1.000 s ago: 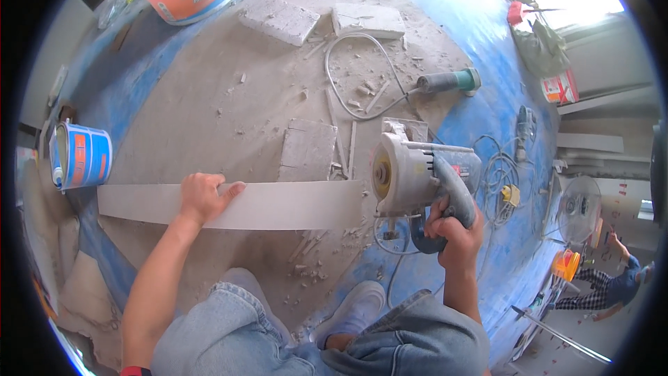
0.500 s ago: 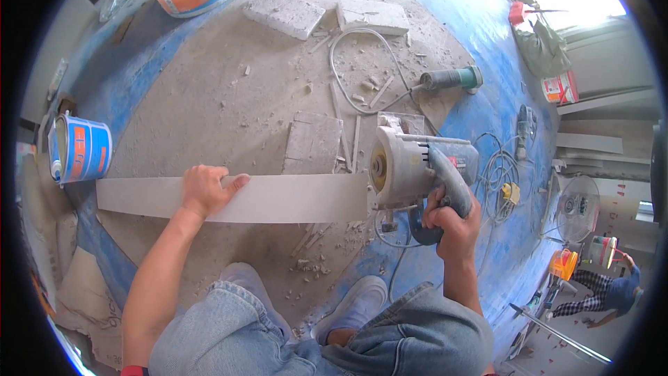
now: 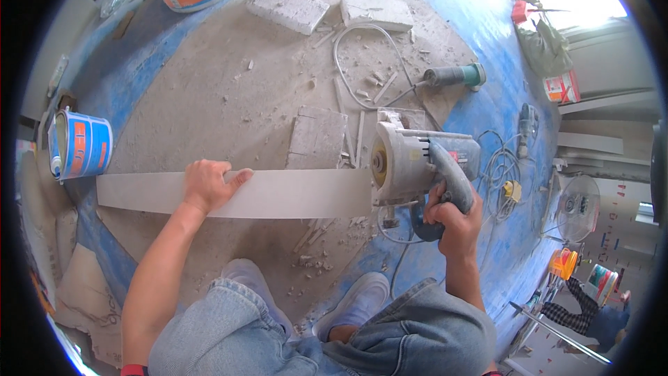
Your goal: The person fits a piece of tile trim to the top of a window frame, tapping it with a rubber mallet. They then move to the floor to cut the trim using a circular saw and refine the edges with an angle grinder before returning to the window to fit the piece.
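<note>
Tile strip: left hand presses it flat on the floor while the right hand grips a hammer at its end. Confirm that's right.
Not a hammer. The head view shows the right hand gripping a grey power saw at the strip's end. The left hand does press the strip flat on the floor.

Left hand (image 3: pixel 207 184) is flat, palm down, fingers pointing right and a bit spread, forearm running up from the lower left. Right hand (image 3: pixel 452 217) is curled into a tight fist-style grip, wrist looks slightly bent, hard to say from this angle.
</note>
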### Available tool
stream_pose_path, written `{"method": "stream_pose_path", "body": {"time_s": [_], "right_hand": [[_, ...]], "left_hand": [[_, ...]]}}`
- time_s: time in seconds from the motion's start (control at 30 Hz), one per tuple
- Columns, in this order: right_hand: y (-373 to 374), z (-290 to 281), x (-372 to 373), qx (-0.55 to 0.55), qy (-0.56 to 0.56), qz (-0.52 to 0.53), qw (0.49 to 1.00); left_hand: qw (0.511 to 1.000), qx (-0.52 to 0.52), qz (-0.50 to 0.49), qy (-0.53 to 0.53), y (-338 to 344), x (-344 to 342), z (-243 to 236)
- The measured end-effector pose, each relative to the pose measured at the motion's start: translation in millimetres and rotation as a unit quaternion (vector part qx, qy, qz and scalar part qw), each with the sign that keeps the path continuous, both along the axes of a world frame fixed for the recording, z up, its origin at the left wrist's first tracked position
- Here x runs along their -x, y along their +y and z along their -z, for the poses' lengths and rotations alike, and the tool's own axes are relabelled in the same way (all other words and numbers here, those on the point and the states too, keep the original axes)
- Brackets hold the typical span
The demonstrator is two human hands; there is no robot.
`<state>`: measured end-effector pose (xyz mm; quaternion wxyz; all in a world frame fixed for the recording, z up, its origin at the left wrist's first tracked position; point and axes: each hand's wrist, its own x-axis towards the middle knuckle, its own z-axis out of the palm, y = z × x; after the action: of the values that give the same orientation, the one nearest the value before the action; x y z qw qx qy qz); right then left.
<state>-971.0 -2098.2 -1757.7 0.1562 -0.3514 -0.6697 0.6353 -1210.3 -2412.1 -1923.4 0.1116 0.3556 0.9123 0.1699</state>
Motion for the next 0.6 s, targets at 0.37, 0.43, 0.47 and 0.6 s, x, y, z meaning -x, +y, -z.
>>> {"method": "stream_pose_path", "body": {"time_s": [0.37, 0.43, 0.47, 0.6], "right_hand": [[-1.4, -2.8, 2.4, 0.014, 0.001, 0.014, 1.000], [-1.7, -1.7, 2.4, 0.013, 0.002, 0.016, 1.000], [-0.8, -0.4, 1.7, 0.013, 0.001, 0.015, 1.000], [-0.4, -0.5, 1.0, 0.009, -0.005, 0.008, 1.000]], "left_hand": [[1.000, -0.001, 0.000, 0.020, 0.2, 1.2, 6.9], [1.000, -0.002, 0.001, 0.022, 0.1, 1.2, 5.8], [1.000, -0.001, 0.001, 0.021, 0.3, 1.3, 5.3], [1.000, 0.008, -0.001, 0.017, 0.9, 0.8, 3.0]]}}
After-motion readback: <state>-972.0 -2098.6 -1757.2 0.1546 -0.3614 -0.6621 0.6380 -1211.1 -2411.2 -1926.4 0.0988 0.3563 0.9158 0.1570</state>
